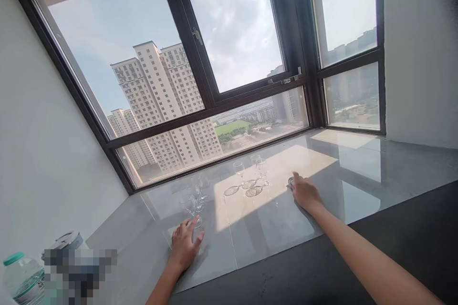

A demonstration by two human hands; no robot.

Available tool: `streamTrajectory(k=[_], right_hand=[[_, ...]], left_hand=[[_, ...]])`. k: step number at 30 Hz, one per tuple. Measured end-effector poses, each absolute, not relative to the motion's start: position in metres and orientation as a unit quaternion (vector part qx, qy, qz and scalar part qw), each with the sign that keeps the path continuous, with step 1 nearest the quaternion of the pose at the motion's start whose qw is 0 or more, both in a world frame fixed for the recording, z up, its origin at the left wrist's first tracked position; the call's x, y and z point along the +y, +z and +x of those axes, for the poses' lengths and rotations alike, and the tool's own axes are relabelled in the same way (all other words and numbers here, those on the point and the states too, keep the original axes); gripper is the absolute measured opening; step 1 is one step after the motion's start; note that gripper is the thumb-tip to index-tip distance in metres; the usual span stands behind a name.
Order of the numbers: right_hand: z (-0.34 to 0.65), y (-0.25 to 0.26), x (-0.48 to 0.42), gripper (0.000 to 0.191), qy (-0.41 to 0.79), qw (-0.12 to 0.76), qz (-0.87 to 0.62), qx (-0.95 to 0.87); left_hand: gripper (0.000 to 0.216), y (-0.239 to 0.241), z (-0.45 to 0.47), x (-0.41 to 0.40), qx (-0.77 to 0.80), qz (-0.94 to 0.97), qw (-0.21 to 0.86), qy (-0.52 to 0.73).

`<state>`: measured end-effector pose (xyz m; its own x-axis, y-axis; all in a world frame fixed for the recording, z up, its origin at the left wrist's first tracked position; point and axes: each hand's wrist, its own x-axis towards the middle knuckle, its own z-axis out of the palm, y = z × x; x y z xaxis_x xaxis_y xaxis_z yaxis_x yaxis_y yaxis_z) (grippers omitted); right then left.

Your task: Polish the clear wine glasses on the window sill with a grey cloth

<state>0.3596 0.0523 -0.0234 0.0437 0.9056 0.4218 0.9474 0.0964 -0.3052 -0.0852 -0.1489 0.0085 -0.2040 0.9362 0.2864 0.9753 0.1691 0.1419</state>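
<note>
My left hand (pixel 185 245) rests low over the sill with its fingers spread, its fingertips at the foot of the nearest stemmed glass (pixel 188 203). Two more clear glasses stand close behind that one, partly overlapping. Farther right, in the sunlight, stands a second group of three stemmed glasses, among them one at the left (pixel 238 168) and one at the front right (pixel 261 167). My right hand (pixel 305 194) is closed around a small shiny round object (pixel 291 182) at the sill surface, right of this group. The fingers hide most of that object.
The glossy grey tiled sill (pixel 257 233) runs below a dark-framed window (pixel 211 105) and ends at a front edge. At lower left stand a clear bottle with a green cap (pixel 13 258) and a blurred-out item (pixel 75 267). White walls close both sides.
</note>
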Motion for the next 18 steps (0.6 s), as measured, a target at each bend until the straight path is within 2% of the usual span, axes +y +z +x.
streamTrajectory(k=[3, 10, 14, 18], right_hand=[[0.359, -0.023, 0.052, 0.039, -0.033, 0.265, -0.671, -0.692], [0.358, -0.021, 0.052, 0.040, -0.035, 0.272, -0.671, -0.689], [0.358, -0.020, 0.052, 0.040, -0.030, 0.268, -0.672, -0.689], [0.357, -0.017, 0.050, 0.042, -0.028, 0.269, -0.677, -0.684]], left_hand=[[0.045, 0.012, -0.074, -0.157, -0.722, -0.649, 0.102, -0.215], [0.031, 0.020, 0.027, -0.109, -0.547, -0.805, -0.049, -0.225], [0.039, 0.019, 0.098, -0.047, -0.517, -0.824, -0.070, -0.222], [0.057, 0.014, 0.149, 0.006, -0.566, -0.802, -0.074, -0.177]])
